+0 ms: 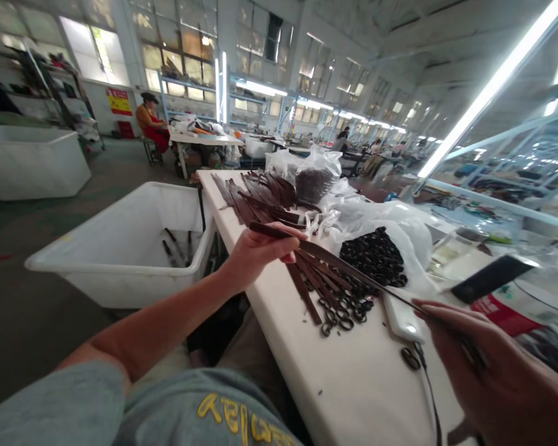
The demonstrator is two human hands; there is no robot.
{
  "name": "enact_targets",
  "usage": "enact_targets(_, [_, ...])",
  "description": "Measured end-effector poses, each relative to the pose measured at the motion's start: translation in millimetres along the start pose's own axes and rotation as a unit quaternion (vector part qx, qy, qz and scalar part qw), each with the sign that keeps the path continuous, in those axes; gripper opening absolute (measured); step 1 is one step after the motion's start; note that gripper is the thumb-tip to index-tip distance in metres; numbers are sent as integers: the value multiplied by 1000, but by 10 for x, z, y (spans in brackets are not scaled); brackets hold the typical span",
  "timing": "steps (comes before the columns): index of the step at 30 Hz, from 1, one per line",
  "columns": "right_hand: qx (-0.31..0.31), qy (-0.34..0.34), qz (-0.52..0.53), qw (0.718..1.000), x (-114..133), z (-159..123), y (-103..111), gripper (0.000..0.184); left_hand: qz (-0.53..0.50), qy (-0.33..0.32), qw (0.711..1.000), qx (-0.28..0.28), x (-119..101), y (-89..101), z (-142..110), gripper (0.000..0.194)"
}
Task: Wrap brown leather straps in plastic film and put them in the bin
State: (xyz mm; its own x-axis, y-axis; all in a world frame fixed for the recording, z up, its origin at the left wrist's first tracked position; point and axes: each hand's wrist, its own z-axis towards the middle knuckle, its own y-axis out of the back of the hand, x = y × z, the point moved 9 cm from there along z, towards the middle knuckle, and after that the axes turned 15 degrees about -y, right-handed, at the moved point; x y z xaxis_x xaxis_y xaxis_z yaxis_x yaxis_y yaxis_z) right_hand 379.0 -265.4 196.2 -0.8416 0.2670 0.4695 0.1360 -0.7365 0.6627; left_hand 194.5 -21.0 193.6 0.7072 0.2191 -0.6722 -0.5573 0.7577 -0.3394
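Observation:
A long dark brown strap (337,262) stretches above the table between my two hands. My left hand (267,251) grips it near its far end, thumb on top and fingers beneath. Its thin end runs to the fingertips of my right hand (497,365), which are closed on it. Something dark shows at the right palm, too blurred to name. Below the strap, more brown straps (307,291) lie on the white table (279,322), beside loose black rings (344,314). Many small black rings (372,254) fill an open plastic bag behind them.
A white plastic tub (121,269) holding a few dark strips stands left of the table. Beyond lie a heap of straps (265,189) and a filled clear bag (315,179). A white device (402,317) with a black cord sits near my right hand.

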Motion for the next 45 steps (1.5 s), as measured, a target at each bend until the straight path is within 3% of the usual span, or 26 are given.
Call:
enact_targets(3, [-29,53,-22,998,320,22,-30,17,13,44,998,-33,-42,327,-127,23])
enact_targets(6, [-5,97,-32,995,424,-6,-144,20,-24,83,993,-84,-68,521,-217,29])
enact_targets(11, [7,108,-45,993,466,-69,-198,21,-50,113,984,-132,-164,590,-263,40])
enact_targets(17, [14,80,-61,995,428,-60,-266,23,-37,117,984,-126,-234,619,-303,14])
enact_targets(22, [0,90,-170,981,362,-26,-228,25,-4,162,981,-109,9,662,-572,27])
enact_targets(27, [-120,135,-291,939,424,-60,280,34,-25,249,963,-97,427,568,-973,41])
enact_targets(30, [-105,132,-296,940,231,-14,382,34,-40,289,951,-105,638,516,-1120,45])
enact_targets(32, [-34,122,-301,945,31,36,200,35,-43,305,946,-105,764,489,-1163,47])
enact_targets(35, [117,86,-254,956,-160,26,-353,52,-39,319,943,-87,940,429,-1191,50])
enact_targets(37, [222,47,-159,961,-115,-67,-794,58,-25,325,943,-65,1040,372,-1206,52])
enact_targets(39, [298,-1,-45,954,18,-183,-1183,47,-1,322,946,-37,1111,310,-1213,55])
enact_targets(42, [335,-58,59,938,171,-305,-1552,31,31,305,952,11,1193,213,-1227,57])
enact_targets(45, [355,-117,108,921,113,-372,-1719,21,40,303,951,52,1305,147,-1294,58])
